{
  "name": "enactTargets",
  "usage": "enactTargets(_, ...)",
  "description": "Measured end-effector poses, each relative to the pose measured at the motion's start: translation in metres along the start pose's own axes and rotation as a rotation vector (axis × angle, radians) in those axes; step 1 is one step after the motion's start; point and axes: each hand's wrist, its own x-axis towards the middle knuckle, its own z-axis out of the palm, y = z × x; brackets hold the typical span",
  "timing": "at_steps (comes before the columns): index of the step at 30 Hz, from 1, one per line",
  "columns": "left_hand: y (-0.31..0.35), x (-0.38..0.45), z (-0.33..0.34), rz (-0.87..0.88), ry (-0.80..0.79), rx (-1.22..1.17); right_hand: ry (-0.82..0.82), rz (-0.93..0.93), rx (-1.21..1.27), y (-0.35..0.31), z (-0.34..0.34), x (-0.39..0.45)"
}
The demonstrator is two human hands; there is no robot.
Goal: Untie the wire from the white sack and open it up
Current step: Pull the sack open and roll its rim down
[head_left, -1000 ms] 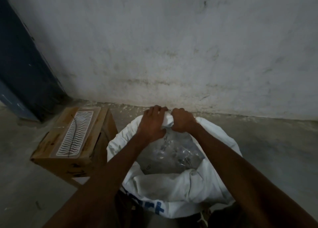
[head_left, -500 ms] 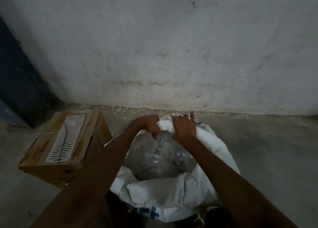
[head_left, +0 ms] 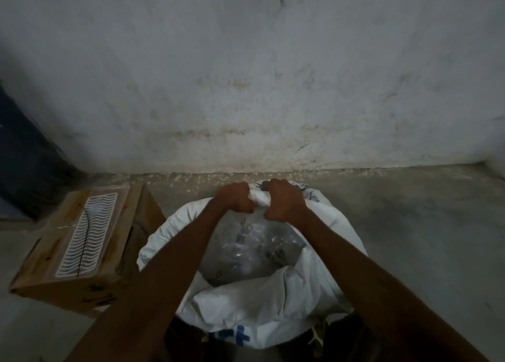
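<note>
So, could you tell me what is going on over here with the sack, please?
A person is working on a white sack that stands on the floor by the wall. The left hand and the right hand both grip the bunched far edge of its mouth, close together. The mouth is already open, and clear plastic shows inside. No wire can be made out. A cardboard box sits to the left of the sack.

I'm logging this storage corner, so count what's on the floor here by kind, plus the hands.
White sack: 1
Cardboard box: 1
Hands: 2, left hand and right hand, both gripping the sack's far rim
Total: 4
</note>
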Motion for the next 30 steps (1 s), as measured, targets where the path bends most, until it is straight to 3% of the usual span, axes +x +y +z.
enactTargets(3,-0.011,0.008,-0.018,0.043,-0.227,-0.141,0.043,0.185,-0.173,0.011,0.019,-0.016)
enactTargets(6,-0.011,0.016,-0.016,0.066,-0.185,-0.183,-0.04,0.315,0.059,0.03,0.031,-0.018)
enactTargets(9,0.001,0.018,0.006,0.142,0.216,0.17,-0.014,0.242,0.21,0.039,0.026,-0.009)
enactTargets(11,0.017,0.013,0.021,0.322,0.45,0.368,-0.048,0.179,0.279,0.041,0.015,0.002)
enactTargets(13,0.031,0.01,0.031,0.44,0.511,0.416,-0.21,0.144,0.31,0.037,-0.006,0.009)
enactTargets(16,0.037,0.019,0.034,0.334,0.397,0.344,-0.401,0.101,0.344,0.038,-0.027,0.014)
enactTargets(20,0.039,0.032,0.019,0.152,0.167,0.11,-0.122,0.102,0.264,0.036,-0.005,-0.007)
enactTargets(22,0.041,0.038,0.009,0.182,-0.052,0.07,-0.059,0.251,-0.003,0.029,0.014,-0.024)
enactTargets(24,0.043,0.041,0.002,0.206,-0.214,0.081,-0.034,0.382,-0.077,0.027,0.028,-0.037)
enactTargets(27,0.044,0.046,0.002,0.203,-0.165,0.064,0.041,0.46,0.181,0.045,0.034,-0.039)
enactTargets(30,0.049,0.033,0.017,0.277,0.099,0.261,0.087,0.434,0.309,0.059,0.016,-0.031)
